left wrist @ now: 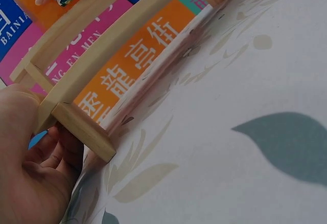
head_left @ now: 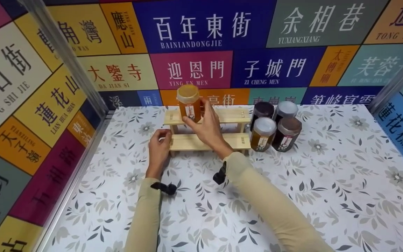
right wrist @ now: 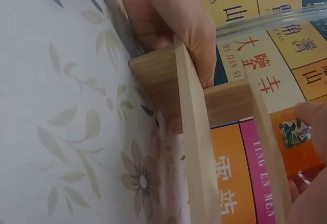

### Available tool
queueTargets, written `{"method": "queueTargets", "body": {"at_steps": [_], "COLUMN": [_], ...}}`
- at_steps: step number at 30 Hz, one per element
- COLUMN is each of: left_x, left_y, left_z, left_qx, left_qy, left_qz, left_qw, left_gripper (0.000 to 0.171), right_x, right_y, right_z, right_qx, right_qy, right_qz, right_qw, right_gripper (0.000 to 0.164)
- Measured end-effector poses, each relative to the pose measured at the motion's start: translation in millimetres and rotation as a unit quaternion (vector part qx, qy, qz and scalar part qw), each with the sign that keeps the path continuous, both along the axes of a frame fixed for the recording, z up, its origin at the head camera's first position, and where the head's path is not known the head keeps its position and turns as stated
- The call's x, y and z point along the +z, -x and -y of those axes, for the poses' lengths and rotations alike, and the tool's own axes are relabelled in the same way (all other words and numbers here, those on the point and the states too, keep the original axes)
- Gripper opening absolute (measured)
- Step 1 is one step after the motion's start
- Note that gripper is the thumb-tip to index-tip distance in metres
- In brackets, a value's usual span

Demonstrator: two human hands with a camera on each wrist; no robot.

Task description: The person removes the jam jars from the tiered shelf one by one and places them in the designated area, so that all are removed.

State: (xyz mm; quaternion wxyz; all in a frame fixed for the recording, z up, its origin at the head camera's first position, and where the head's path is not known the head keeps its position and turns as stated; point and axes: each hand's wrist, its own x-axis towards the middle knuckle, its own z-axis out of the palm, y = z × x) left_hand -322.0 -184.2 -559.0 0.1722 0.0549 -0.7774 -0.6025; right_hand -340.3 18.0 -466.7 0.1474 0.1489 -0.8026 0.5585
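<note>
A two-step wooden rack (head_left: 187, 142) stands towards the back of the table. My left hand (head_left: 159, 148) grips its left end; in the left wrist view the thumb lies at the corner of the lower step and the fingers (left wrist: 51, 152) curl behind the end leg. My right hand (head_left: 209, 128) holds a jar (head_left: 189, 101) of orange contents with a yellowish lid and a printed label. The jar is upright at the left part of the upper step, its base right at the board. In the right wrist view the orange jar (right wrist: 296, 147) shows beside the upper board.
Right of the rack, several lidded jars stand close together, among them an amber jar (head_left: 263, 134) and a dark jar (head_left: 287, 134) in front. A leaf-patterned cloth (head_left: 320, 196) covers the table. Panels with coloured signs (head_left: 208, 24) rise behind and at both sides.
</note>
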Motion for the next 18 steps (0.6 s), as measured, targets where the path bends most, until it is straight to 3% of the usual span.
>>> {"method": "queueTargets", "body": {"at_steps": [13, 18], "left_x": [1.0, -2.6], "left_y": [-0.8, -0.9], "left_z": [0.3, -1.1], "left_qx": [0.006, 0.001], "left_qy": [-0.003, 0.000], "left_qz": [-0.006, -0.005], "left_qw": [1.0000, 1.0000], "left_gripper": [0.018, 0.018], "right_x": [7.7, 8.5], "right_y": [-34.9, -50.8], "right_z": [-46.0, -75.2], "right_qx": [0.025, 0.033], "right_qy": [0.024, 0.029], "right_qz": [0.037, 0.051], "right_qw": [0.999, 0.998], "right_gripper": [0.091, 0.086]}}
